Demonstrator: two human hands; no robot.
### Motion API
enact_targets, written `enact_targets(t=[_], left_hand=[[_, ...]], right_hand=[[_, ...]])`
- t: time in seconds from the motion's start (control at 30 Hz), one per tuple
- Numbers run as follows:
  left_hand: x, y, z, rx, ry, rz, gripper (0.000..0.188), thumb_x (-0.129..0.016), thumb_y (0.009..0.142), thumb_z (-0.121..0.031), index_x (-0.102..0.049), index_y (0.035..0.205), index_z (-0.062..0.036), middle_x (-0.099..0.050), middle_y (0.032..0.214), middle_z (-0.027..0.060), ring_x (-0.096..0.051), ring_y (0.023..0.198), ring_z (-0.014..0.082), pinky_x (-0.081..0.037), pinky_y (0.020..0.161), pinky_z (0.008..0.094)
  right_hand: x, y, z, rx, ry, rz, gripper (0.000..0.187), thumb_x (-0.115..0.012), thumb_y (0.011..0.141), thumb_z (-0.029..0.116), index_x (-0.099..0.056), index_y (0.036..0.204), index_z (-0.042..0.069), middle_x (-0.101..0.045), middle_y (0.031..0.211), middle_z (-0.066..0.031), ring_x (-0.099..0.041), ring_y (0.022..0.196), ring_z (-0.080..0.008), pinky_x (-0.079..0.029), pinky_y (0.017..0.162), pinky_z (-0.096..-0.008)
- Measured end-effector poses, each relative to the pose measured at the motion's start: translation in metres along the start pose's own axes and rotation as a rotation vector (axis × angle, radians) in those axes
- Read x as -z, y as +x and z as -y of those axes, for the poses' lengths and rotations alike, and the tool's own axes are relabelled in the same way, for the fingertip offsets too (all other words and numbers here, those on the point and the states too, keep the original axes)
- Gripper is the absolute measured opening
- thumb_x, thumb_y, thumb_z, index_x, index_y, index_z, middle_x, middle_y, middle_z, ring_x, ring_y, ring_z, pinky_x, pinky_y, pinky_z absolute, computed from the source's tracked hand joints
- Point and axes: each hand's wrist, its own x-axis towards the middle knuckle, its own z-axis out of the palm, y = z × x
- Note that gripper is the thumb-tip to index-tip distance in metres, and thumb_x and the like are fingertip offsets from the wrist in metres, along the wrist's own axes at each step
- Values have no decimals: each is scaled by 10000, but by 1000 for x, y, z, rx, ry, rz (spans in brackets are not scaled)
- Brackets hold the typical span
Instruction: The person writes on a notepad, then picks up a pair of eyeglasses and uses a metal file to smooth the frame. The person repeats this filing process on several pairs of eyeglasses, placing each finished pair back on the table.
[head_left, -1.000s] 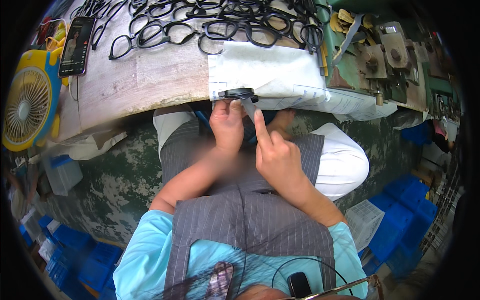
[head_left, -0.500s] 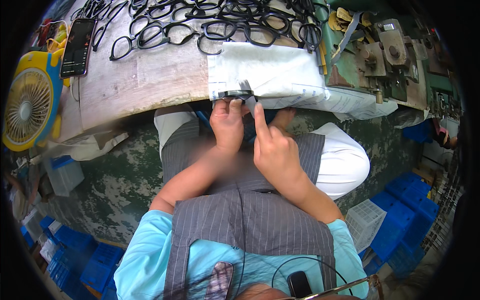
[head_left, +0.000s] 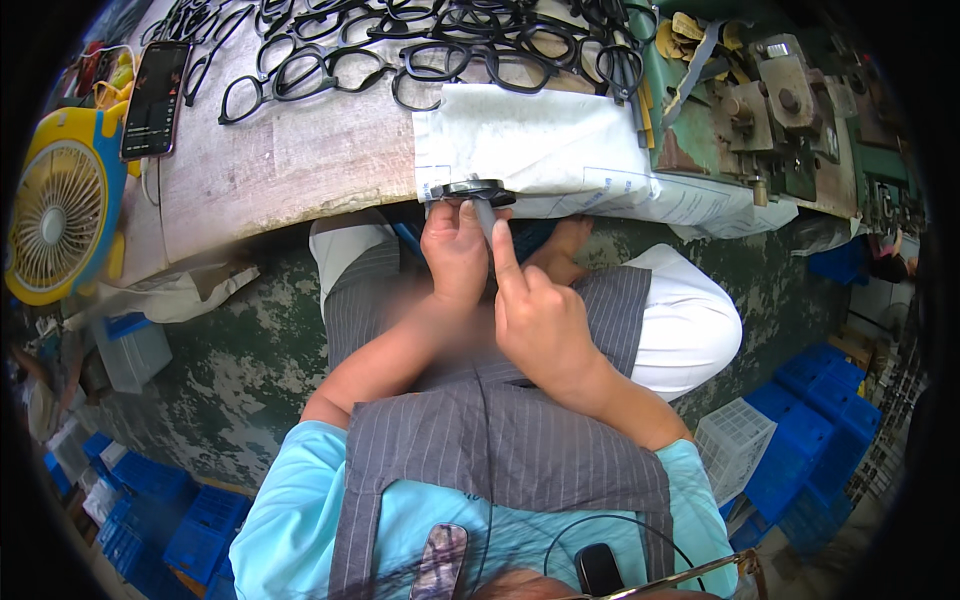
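At the near edge of the table, my left hand (head_left: 456,252) pinches a black eyeglass frame (head_left: 476,187) between thumb and fingers. My right hand (head_left: 545,318) is closed on a flat, narrow grey blade-like tool (head_left: 485,218), its index finger stretched along it. The tool crosses the near side of the frame beside my left thumb, and its far end shows just beyond the rim. The handle end is hidden in my right hand. Under the frame, a white plastic sheet (head_left: 535,140) covers the table's edge.
Several black eyeglass frames (head_left: 300,75) lie across the back of the wooden table (head_left: 290,165). A phone (head_left: 156,100) and a yellow-blue fan (head_left: 60,205) stand at left. A metal fixture (head_left: 785,105) sits at right. Blue crates (head_left: 800,430) flank me on the floor.
My right hand has drawn toward me and slightly left, pulling the tool back across the eyeglass frame. My left hand and the frame stay nearly in place.
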Motion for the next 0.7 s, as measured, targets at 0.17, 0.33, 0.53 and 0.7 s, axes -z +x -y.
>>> enact_targets(t=[0.17,0.33,0.53,0.7], left_hand=[[0,-2,-2,13,7,40,204,-461,1011,-186,-505,940,0,-672,879,132,-687,759,209,-566,693,301],[5,2,7,-47,5,42,195,-496,999,-189,-507,936,-5,-667,866,117,-678,764,191,-550,699,285],[9,3,13,20,-42,22,198,-525,988,-190,-530,1007,7,-642,902,80,-662,867,199,-549,731,310],[6,2,14,-89,-42,79,219,-501,995,-196,-524,1057,13,-651,892,87,-678,787,199,-558,739,310]], right_hand=[[13,-10,0,-12,-11,39,624,-588,740,45,-469,1347,-45,-501,584,-91,-541,421,-227,-477,409,-351],[9,4,-6,-67,-16,84,627,-598,784,27,-434,1390,8,-509,617,-116,-549,474,-284,-490,474,-386],[14,0,-6,-87,-1,39,604,-598,788,23,-458,1375,11,-512,616,-119,-552,480,-281,-491,476,-380],[10,-4,-4,-46,3,66,602,-603,779,28,-467,1365,5,-516,621,-117,-556,487,-283,-495,486,-374]])
